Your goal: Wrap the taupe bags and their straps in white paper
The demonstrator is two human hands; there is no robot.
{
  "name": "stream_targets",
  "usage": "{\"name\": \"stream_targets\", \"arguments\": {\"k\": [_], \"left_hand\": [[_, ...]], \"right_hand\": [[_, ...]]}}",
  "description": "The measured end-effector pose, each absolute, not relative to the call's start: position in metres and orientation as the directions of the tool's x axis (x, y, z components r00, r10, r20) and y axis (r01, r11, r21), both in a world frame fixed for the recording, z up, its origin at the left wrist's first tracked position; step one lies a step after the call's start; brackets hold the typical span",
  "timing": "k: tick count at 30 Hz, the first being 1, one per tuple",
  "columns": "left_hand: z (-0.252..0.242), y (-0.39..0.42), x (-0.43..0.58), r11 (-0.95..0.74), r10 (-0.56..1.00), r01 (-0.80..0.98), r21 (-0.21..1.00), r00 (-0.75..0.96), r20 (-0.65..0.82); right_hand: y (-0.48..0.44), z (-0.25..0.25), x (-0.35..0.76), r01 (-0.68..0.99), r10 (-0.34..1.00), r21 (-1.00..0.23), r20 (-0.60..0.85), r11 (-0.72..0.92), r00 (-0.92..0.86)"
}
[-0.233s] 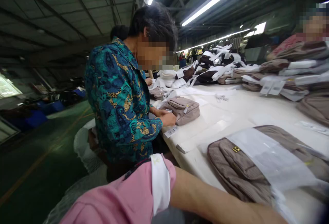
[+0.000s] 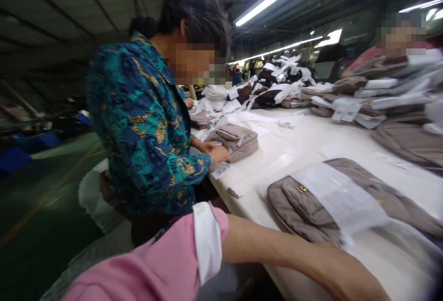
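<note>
From the lower left, my left arm in a rolled pink sleeve (image 2: 138,264) reaches across the front edge of the table. At the bottom right shows the back of my left hand (image 2: 358,273); its fingers are cut off by the frame, so their grip is hidden. Just beyond the wrist lies a brown corduroy bag (image 2: 304,209) with small gold-coloured hardware. A translucent white wrapping sheet (image 2: 341,195) runs across it. Behind this, another brown corduroy section (image 2: 374,181) extends to the right. My right hand is out of view.
On the left a co-worker in a blue-green patterned shirt (image 2: 138,130) handles another brown bag (image 2: 238,142) at the table edge. Wrapped bags (image 2: 349,103) and dark bags with white paper (image 2: 277,84) are heaped at the back. A second person (image 2: 367,59) stands far right.
The view has shifted, so the co-worker, bags and table appear farther left and slightly higher. More of my left forearm and hand shows at the bottom right.
</note>
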State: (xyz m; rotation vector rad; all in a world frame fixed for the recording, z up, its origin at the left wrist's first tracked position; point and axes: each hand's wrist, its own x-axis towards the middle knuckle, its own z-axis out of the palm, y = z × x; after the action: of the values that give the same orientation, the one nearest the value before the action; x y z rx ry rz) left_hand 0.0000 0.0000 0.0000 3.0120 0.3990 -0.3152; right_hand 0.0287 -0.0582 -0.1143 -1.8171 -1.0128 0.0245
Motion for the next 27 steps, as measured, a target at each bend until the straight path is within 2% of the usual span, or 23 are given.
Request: {"name": "stream_targets", "arguments": {"k": [6, 10, 12, 14, 15, 17, 19, 21, 22, 24, 25, 27], "left_hand": [[0.006, -0.007, -0.021, -0.987, -0.017, 0.025, 0.161, 0.967, -0.256], [0.006, -0.001, -0.017, -0.975, -0.207, -0.176, 0.138, 0.942, -0.263], [0.007, -0.001, -0.012, -0.970, -0.232, -0.210, 0.120, 0.948, -0.216], [0.009, 0.002, -0.007, -0.972, -0.179, -0.154, 0.177, 0.974, -0.137], [0.009, 0.004, -0.005, -0.959, -0.142, -0.113, 0.261, 0.985, -0.094], [0.009, 0.012, -0.005, -0.857, -0.067, -0.046, 0.514, 0.998, -0.022], [0.006, 0.021, -0.013, -0.622, 0.028, 0.013, 0.783, 1.000, 0.006], [-0.001, 0.027, -0.030, -0.322, 0.156, 0.071, 0.944, 0.988, -0.021], [-0.006, 0.028, -0.041, -0.190, 0.228, 0.086, 0.978, 0.973, -0.041], [-0.018, 0.027, -0.066, -0.048, 0.347, 0.113, 0.992, 0.933, -0.089], [-0.025, 0.025, -0.077, -0.062, 0.384, 0.159, 0.985, 0.915, -0.124], [-0.033, 0.021, -0.097, -0.214, 0.460, 0.307, 0.927, 0.869, -0.181]], "right_hand": [[-0.148, -0.141, 0.006, 0.670, 0.556, -0.707, 0.471, -0.225, 0.684], [-0.143, -0.141, -0.001, 0.760, 0.545, -0.601, 0.562, -0.247, 0.622], [-0.139, -0.137, -0.001, 0.796, 0.568, -0.544, 0.578, -0.266, 0.585], [-0.139, -0.133, 0.000, 0.805, 0.586, -0.530, 0.573, -0.268, 0.573], [-0.140, -0.130, 0.001, 0.797, 0.586, -0.543, 0.566, -0.265, 0.581], [-0.144, -0.124, 0.003, 0.727, 0.557, -0.637, 0.518, -0.254, 0.649], [-0.148, -0.115, 0.007, 0.526, 0.473, -0.812, 0.370, -0.254, 0.800], [-0.150, -0.104, 0.012, 0.237, 0.426, -0.946, 0.125, -0.221, 0.896], [-0.149, -0.099, 0.014, 0.124, 0.445, -0.968, 0.014, -0.219, 0.895], [-0.147, -0.090, 0.018, 0.049, 0.528, -0.967, -0.093, -0.249, 0.844], [-0.145, -0.086, 0.019, 0.047, 0.555, -0.961, -0.117, -0.273, 0.824], [-0.139, -0.081, 0.022, -0.025, 0.524, -0.948, -0.197, -0.317, 0.829]]}}
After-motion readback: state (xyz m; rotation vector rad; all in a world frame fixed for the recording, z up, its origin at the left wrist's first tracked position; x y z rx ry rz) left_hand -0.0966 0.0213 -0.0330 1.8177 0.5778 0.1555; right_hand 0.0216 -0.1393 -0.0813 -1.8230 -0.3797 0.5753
